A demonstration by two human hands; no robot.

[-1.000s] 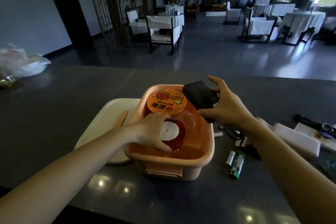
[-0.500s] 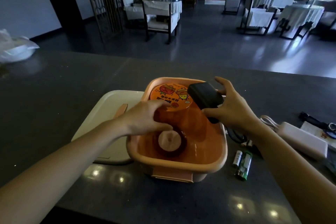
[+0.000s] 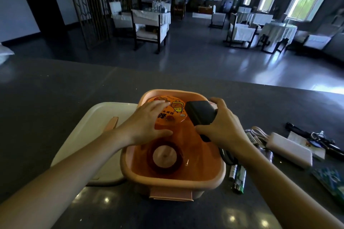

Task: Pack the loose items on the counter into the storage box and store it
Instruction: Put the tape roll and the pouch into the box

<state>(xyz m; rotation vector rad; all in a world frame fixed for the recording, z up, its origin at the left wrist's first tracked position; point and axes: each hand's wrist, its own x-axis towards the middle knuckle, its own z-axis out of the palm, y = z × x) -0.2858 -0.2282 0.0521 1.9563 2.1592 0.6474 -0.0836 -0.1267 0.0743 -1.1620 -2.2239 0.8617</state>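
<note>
Charger [image 3: 200, 115] lower (box [image 3: 173, 180]: three items)

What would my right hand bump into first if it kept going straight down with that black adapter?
Most likely the bare orange floor of the storage box. The right hand holds the black adapter over the box's far right part, beside the round orange tin. Depth is unclear, so the adapter might clip the tin.

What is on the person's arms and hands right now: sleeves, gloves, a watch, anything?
Nothing that shows. Both forearms are bare from the bottom frame edge to the wrists, with no sleeve in view. The left hand and right hand are ungloved, and no watch, ring or bracelet is visible on either.
</note>
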